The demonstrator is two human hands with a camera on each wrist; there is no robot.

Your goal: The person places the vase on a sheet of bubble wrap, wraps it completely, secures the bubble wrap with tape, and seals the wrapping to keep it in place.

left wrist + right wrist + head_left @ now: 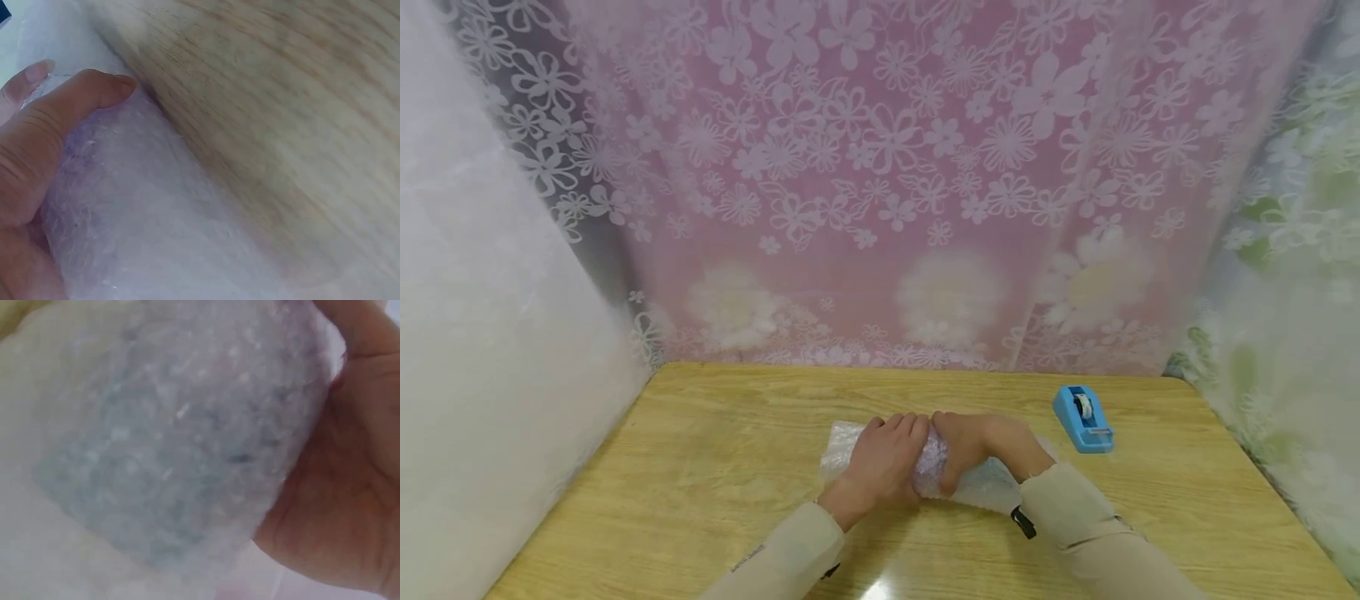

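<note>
A bundle rolled in clear bubble wrap (931,465) lies across the wooden table, its ends showing on both sides of my hands. Purple shows through its middle, and a bluish patch through the wrap (156,456) in the right wrist view. My left hand (886,460) grips the bundle from above, left of the purple part. Close beside it, my right hand (976,440) holds the right part, fingers and thumb curled round it. The left wrist view has the left hand's thumb and finger (44,131) against the wrap. What is inside stays hidden under the layers.
A blue tape dispenser (1082,421) with a roll in it stands on the table (737,433), to the right beyond my right hand. Pink flowered curtain (880,208) hangs along the table's back edge. Pale sheets hang at the left and right sides.
</note>
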